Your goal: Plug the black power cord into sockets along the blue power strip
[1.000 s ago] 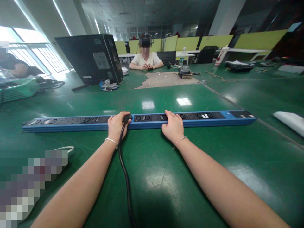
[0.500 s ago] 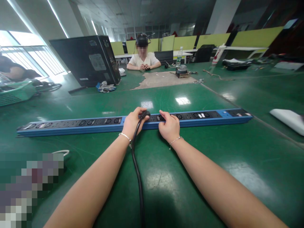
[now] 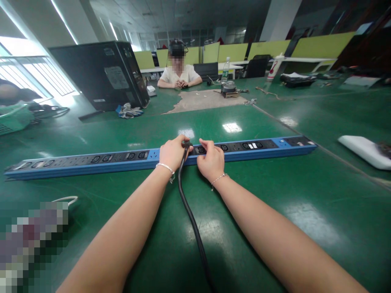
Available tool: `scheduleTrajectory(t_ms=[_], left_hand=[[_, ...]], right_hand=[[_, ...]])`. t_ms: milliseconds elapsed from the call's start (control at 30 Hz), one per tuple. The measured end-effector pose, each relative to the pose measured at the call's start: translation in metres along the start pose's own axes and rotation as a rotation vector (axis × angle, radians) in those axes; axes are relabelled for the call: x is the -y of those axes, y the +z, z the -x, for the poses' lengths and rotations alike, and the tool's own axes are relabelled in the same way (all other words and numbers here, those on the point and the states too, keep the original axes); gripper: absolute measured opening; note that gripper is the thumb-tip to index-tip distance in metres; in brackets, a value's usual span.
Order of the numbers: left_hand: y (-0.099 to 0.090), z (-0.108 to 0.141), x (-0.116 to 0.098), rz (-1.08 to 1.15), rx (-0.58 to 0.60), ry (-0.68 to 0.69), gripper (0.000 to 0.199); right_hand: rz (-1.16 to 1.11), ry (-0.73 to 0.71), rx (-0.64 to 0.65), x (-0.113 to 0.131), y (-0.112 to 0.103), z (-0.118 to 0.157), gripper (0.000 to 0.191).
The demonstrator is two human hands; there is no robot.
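Note:
A long blue power strip with black sockets lies across the green table in front of me. My left hand is closed on a black plug, held at the top face of the strip near its middle. Whether the plug's pins are in a socket is hidden. From the plug a thick black cord runs down toward me between my arms. Just right of the plug, my right hand has its fingers curled at the strip's front edge, around a socket.
At the back left stand a black computer case and crumpled gloves. A person sits across the table. A white object lies at right, a blurred-out item at lower left. A bottle stands behind.
My left hand has turned a little, and the plug now sits lower and closer to the strip. The cord's lower end has swung right. The whole view has shifted slightly.

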State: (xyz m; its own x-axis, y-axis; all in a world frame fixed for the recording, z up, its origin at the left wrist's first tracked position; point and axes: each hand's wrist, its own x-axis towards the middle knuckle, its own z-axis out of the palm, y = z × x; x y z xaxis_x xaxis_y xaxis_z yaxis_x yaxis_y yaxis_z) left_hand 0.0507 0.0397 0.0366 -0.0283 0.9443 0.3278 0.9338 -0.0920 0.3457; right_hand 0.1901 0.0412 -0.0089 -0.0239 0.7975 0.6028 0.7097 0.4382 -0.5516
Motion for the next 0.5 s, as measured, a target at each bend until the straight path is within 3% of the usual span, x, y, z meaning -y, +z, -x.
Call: scheduleTrajectory(t_ms=[500], left_hand=[[0.008,0.012,0.007,0.032,-0.072,0.044,0.034]], right_hand=[[0.040,-0.014,0.085,0.003,-0.002,0.000,0.044]])
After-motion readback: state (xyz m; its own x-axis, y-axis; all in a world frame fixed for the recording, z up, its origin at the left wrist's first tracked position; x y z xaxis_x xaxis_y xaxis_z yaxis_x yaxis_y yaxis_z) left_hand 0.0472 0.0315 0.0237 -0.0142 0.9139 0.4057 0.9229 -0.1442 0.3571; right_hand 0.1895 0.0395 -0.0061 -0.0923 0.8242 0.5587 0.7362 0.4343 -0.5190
